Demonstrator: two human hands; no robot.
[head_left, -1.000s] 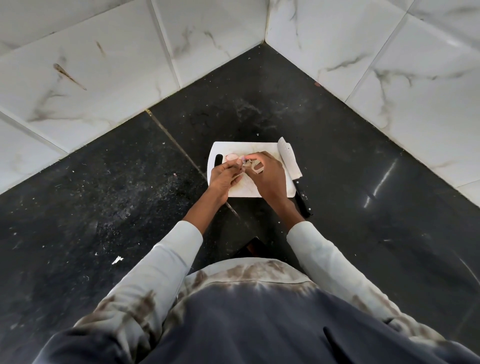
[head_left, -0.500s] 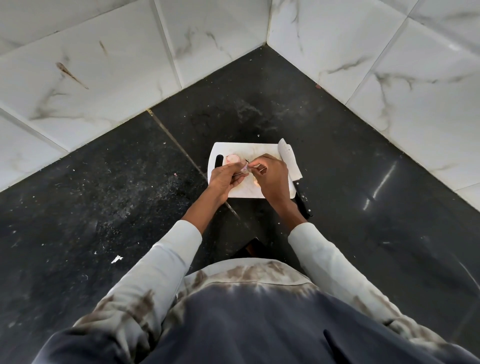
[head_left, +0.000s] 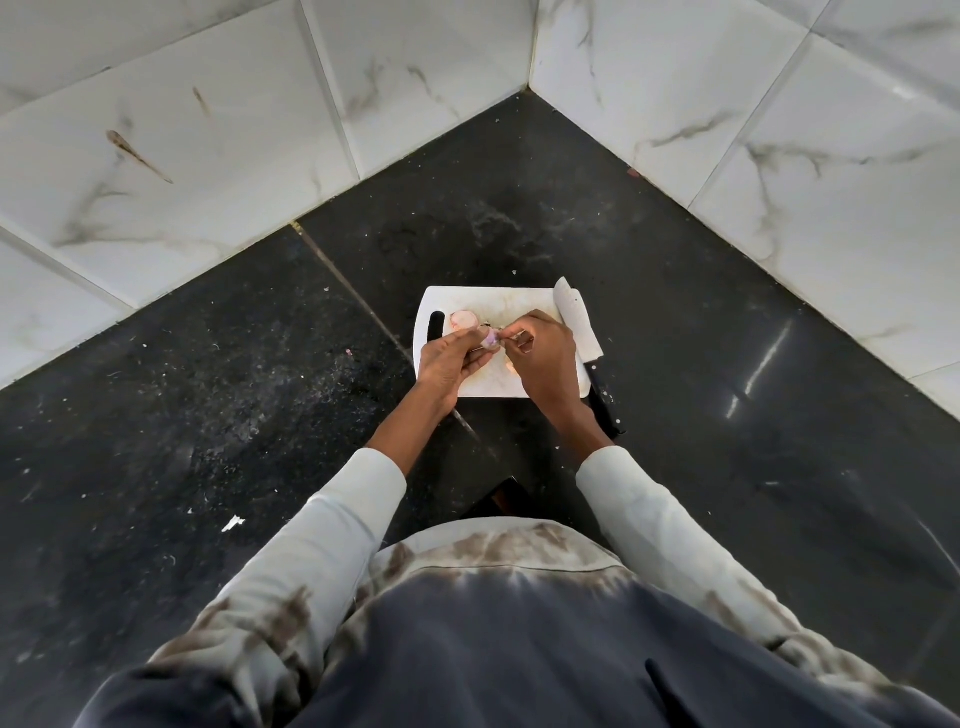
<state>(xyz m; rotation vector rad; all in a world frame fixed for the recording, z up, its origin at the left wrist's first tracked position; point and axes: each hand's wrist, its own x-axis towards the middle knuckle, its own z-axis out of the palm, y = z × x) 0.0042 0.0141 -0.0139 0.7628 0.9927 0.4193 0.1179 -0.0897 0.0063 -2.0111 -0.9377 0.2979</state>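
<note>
A white cutting board (head_left: 498, 302) lies on the black counter in the corner. Over it, my left hand (head_left: 452, 358) holds a small pale purple piece, likely an onion or garlic piece (head_left: 490, 340), between fingers and thumb. My right hand (head_left: 543, 356) pinches at the same piece from the right, fingers curled. A pinkish cut half (head_left: 464, 319) rests on the board beside its handle slot. What lies under my hands is hidden.
A knife lies along the board's right edge, white blade (head_left: 574, 317) pointing away, black handle (head_left: 605, 402) toward me. White marble-tiled walls (head_left: 779, 156) close the corner on both sides. Small scraps (head_left: 232, 524) dot the dark counter (head_left: 208, 389).
Both hands stay over the board with small finger shifts; the right hand's fingers have drawn closer to the piece in the left hand.
</note>
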